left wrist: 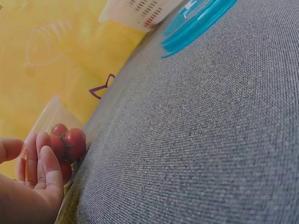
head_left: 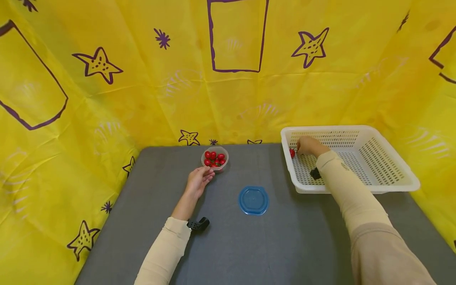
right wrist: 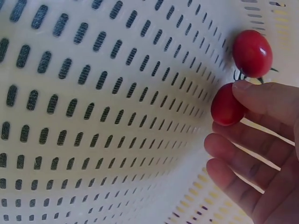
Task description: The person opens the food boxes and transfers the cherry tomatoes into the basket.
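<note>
My left hand (head_left: pixel 198 180) is at the near rim of a small clear plastic container (head_left: pixel 221 169) that holds several cherry tomatoes (head_left: pixel 213 155). In the left wrist view, the thumb is by the rim and the fingers (left wrist: pixel 50 163) lie along the container's outer wall. Inside the white basket (head_left: pixel 293 176), near its left wall, my right hand (head_left: pixel 311 145) pinches a cherry tomato (right wrist: pixel 227 105) between thumb and forefinger, the other fingers loosely bent. A second cherry tomato (right wrist: pixel 252 53) with a green stem lies right beside it against the basket wall.
A blue plastic lid (head_left: pixel 253 200) lies flat on the grey tabletop (head_left: pixel 228 245), between the container and the basket. Behind the table hangs a yellow cloth (head_left: pixel 228 103) with printed starfish, which also runs along both sides.
</note>
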A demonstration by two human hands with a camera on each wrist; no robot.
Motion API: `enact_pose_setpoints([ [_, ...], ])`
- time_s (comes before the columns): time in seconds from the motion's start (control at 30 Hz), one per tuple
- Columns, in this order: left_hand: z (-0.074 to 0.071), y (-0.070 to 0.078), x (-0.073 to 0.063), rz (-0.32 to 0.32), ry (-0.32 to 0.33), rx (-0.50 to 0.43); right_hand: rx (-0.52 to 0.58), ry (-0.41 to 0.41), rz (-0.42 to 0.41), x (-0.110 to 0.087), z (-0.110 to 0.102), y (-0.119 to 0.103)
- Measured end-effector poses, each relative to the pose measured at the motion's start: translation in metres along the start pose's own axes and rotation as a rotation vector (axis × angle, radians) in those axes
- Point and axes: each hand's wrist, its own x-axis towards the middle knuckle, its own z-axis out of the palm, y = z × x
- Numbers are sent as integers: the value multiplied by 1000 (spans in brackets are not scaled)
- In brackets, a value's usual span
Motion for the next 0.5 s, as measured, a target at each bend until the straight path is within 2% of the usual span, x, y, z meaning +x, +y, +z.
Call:
enact_pose_setpoints([
  [0.33, 1, 3, 1, -12, -4, 2, 29, -27, 25, -3, -1, 0],
  [0.5, 1, 3, 0, -15, -6, -4, -14, -34, 29, -5, -8, 0],
])
